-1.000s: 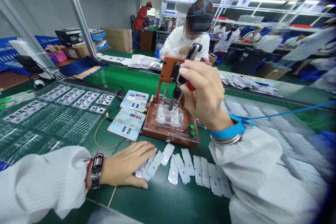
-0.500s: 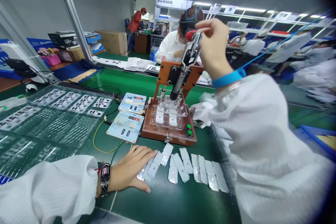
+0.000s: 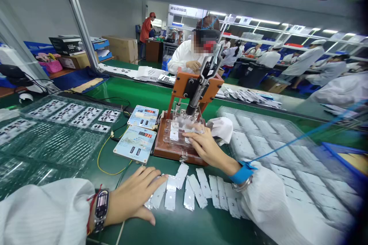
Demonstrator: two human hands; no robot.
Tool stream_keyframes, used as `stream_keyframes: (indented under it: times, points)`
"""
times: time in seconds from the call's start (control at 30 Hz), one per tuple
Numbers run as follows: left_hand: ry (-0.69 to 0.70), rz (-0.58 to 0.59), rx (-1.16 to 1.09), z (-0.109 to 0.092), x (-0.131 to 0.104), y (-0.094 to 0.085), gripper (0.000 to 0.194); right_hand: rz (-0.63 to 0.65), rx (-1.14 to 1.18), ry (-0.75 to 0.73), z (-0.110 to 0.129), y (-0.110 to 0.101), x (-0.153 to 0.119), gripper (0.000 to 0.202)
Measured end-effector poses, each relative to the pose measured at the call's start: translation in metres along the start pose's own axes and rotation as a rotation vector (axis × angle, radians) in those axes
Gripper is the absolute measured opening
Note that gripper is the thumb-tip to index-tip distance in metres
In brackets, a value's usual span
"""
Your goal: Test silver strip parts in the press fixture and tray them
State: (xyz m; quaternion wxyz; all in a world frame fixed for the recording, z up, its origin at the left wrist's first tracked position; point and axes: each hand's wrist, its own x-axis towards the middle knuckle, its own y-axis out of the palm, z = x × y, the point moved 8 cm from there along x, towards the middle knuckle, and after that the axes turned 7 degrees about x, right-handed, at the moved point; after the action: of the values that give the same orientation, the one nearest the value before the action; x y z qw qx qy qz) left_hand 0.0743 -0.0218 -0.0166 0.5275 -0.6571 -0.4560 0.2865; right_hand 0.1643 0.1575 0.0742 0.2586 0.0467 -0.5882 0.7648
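Right hand (image 3: 202, 143) reaching forward into the clear fixture (image 3: 179, 132) of the orange-framed press (image 3: 189, 122), fingers loosely spread on its plate, gripping nothing. Left hand (image 3: 135, 195) flat on the green bench (image 3: 178, 226), fingertips touching the nearest of roughly ten metal strips (image 3: 198, 189) fanned in a row, long axes pointing toward the press. Two meter boxes (image 3: 139, 130) just left of it.

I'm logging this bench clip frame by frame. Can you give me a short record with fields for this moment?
Left hand: flat on the green mat, fingertips on the metal strips
Right hand: fingers on the clear plate of the press fixture
Lever: raised, no hand on it
Beside fixture: two digital meters, white cloth
Left of mat: clear trays of parts
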Motion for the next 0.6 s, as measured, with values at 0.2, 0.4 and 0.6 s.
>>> stream_keyframes:
  times: [0.2, 0.4, 0.6]
  points:
    - [-0.044, 0.077, -0.008, 0.006, -0.012, -0.004, 0.094, 0.237, -0.080, -0.006, 0.001, 0.004, 0.008, 0.036]
    - [-0.085, 0.092, 0.004, 0.009, -0.018, -0.010, 0.080, 0.332, -0.068, -0.002, 0.021, 0.020, 0.025, 0.040]
    - [-0.078, -0.111, 0.124, 0.040, -0.048, -0.011, 0.075, 0.461, -0.073, 0.091, 0.037, 0.030, 0.036, 0.045]
